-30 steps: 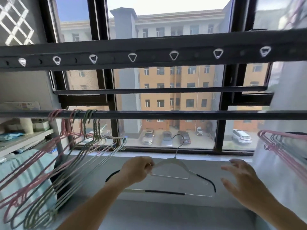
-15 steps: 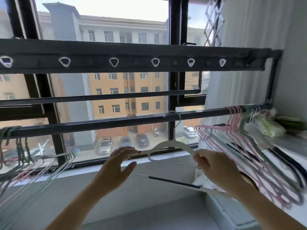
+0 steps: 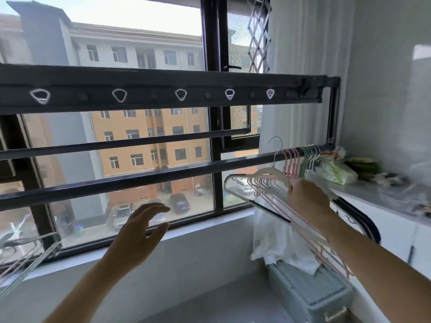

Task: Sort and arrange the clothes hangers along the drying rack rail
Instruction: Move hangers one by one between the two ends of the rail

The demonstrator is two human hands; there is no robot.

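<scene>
My right hand (image 3: 307, 197) grips the shoulder of a white hanger (image 3: 268, 171) with a metal hook and black-tipped arms. Its hook sits over the dark drying rack rail (image 3: 144, 178), just left of a bunch of pink and green hangers (image 3: 293, 159) crowded at the rail's right end. My left hand (image 3: 142, 227) hovers open below the rail's middle, holding nothing. Another bunch of hangers (image 3: 28, 255) pokes in at the lower left edge.
An upper bar with white hook loops (image 3: 182, 94) runs above the rail. A counter (image 3: 382, 194) at the right carries bags and clutter. A pale storage box (image 3: 312, 292) with white cloth on it stands below the right hangers. The window sill lies behind.
The view has swung right. My right hand carried the white hanger along the rail to the right-hand bunch. My left hand let go of it and now hangs open.
</scene>
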